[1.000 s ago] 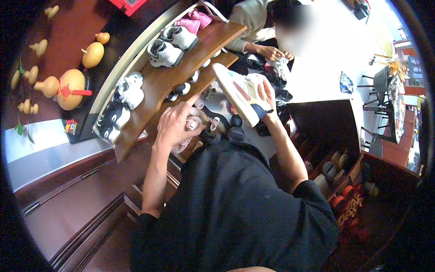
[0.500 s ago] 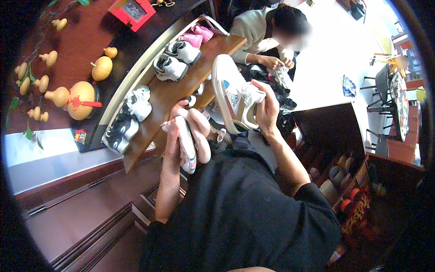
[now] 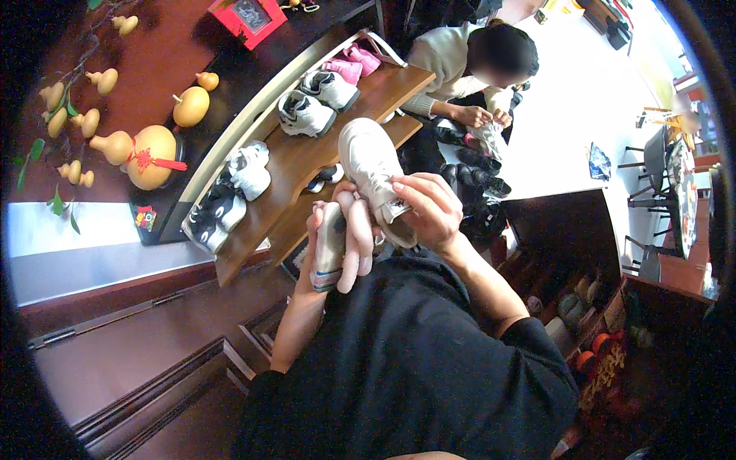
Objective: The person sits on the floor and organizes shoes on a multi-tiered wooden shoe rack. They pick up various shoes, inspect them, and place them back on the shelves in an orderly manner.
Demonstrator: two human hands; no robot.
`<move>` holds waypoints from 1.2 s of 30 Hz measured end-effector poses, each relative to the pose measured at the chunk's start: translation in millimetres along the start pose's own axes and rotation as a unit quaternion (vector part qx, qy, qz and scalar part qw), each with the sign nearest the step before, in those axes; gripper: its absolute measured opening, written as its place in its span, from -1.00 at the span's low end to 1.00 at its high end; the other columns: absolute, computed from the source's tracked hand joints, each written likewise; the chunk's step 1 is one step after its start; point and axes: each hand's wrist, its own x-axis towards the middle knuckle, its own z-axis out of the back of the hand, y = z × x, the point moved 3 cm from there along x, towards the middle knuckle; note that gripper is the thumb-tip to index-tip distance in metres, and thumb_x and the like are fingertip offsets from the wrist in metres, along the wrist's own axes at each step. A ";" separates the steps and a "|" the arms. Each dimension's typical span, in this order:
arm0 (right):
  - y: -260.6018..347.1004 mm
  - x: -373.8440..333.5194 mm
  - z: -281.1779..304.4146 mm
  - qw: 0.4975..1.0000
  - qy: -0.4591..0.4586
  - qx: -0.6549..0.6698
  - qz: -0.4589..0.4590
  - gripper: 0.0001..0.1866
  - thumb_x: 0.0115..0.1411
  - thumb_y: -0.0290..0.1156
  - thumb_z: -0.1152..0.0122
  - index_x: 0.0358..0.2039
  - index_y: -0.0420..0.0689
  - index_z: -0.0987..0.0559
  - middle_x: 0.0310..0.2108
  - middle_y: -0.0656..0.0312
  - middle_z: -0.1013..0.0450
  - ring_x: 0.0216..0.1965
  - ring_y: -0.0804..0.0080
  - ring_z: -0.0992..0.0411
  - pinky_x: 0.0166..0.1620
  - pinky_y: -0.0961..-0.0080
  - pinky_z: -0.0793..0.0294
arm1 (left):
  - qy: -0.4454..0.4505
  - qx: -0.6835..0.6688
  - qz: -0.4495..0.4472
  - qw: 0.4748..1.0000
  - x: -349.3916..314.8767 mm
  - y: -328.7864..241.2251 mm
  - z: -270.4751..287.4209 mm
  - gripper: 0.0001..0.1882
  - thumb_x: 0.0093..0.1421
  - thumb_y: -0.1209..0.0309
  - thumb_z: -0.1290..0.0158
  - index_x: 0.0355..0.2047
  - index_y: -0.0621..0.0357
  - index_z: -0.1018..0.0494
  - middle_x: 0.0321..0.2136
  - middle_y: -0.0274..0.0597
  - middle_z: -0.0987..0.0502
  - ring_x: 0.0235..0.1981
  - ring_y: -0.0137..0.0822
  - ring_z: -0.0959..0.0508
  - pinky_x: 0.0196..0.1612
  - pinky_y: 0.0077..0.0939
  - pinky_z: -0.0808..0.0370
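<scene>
Brought leftward since the earlier frame, the white sneaker [image 3: 368, 157], gripped near its heel by the right hand [image 3: 433, 211], hangs beside pale pink footwear [image 3: 356, 245] clasped in the left hand [image 3: 310, 264], both off the shelf's [image 3: 295, 172] front edge, while several shoes [image 3: 303, 113] already line its back edge.

white sneaker [image 3: 366, 156] in my right hand [image 3: 432, 211], pale pink footwear [image 3: 355, 249] in my left hand [image 3: 308, 268], hot-pink shoes [image 3: 346, 70] up near the shelf's [image 3: 392, 86] far edge

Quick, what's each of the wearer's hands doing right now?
Left hand: closed, holding pink, puffy footwear.
Right hand: closed on a white lace-up sneaker, near its ankle opening.
</scene>
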 end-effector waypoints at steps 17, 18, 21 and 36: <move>5.7 10.5 16.2 0.987 -0.058 0.138 -0.064 -0.45 0.28 -0.64 -0.34 0.29 -0.31 -0.55 0.21 -0.16 -0.62 0.15 -0.04 -0.62 0.25 0.14 -0.60 | 0.201 -0.283 0.042 0.937 -10.4 -7.9 66.1 -0.01 0.38 -0.47 -0.08 0.50 0.05 -0.35 0.09 0.08 -0.63 -0.21 -0.01 -0.66 0.07 0.06 -0.60; 5.6 8.6 15.6 0.981 -0.050 0.159 -0.095 -0.47 0.30 -0.64 -0.33 0.29 -0.32 -0.55 0.20 -0.14 -0.62 0.13 0.00 -0.63 0.24 0.15 -0.60 | 0.235 -0.286 0.056 0.927 -7.4 -11.8 64.3 0.00 0.38 -0.47 -0.08 0.45 0.14 -0.39 0.07 0.09 -0.64 -0.20 0.00 -0.66 0.12 0.09 -0.59; 8.9 4.4 12.8 0.964 -0.024 0.202 -0.168 -0.57 0.35 -0.63 -0.32 0.23 -0.32 -0.59 0.11 -0.06 -0.65 0.02 0.16 -0.66 0.17 0.26 -0.64 | 0.210 -0.298 0.035 0.931 -10.8 -12.8 49.2 -0.08 0.41 -0.40 -0.07 0.35 0.23 -0.45 0.04 0.10 -0.65 -0.18 -0.03 -0.68 0.06 -0.02 -0.65; 29.5 5.3 -6.1 0.901 0.110 0.319 -0.271 -0.42 0.36 -0.37 -0.49 0.34 -0.22 -0.55 0.24 0.04 -0.58 0.22 0.22 -0.58 0.22 0.26 -0.58 | 0.132 -0.455 0.016 0.881 -40.4 -12.9 56.6 0.10 0.39 -0.41 -0.12 0.60 0.17 -0.13 0.46 0.22 -0.37 0.27 0.16 -0.58 0.22 0.12 -0.70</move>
